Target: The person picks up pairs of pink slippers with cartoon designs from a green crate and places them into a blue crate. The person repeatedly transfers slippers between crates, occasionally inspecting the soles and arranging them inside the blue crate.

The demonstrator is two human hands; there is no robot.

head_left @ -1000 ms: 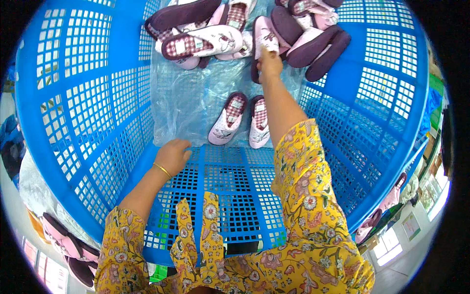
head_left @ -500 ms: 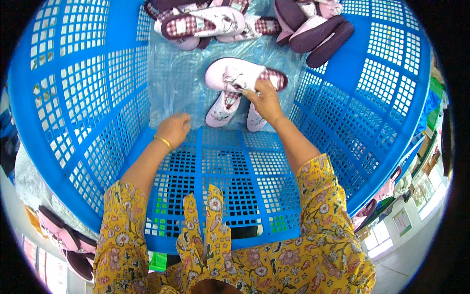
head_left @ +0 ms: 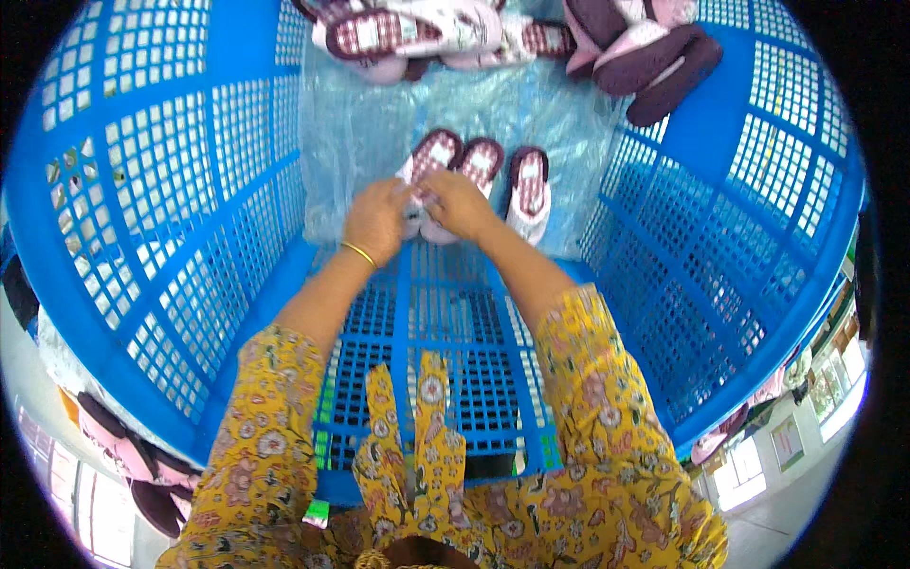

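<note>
A blue mesh basket (head_left: 251,47) surrounds a clear plastic sheet (head_left: 360,128), with a jumbled slipper pile (head_left: 455,30) at the far end. Nearer, three slippers (head_left: 482,161) form a row by the sheet's near edge, pinkish white with dark checked insoles. The left hand (head_left: 376,223) and right hand (head_left: 455,202) meet over the leftmost slipper (head_left: 437,152), fingers curled; whether either grips it cannot be told

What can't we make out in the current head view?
Leftmost slipper of the front three, head view: front partly covered by the left hand and right hand.
Either hand's grip, head view: fingertips blurred and bunched together.
Slipper pile, head view: cut off by the top edge.
</note>
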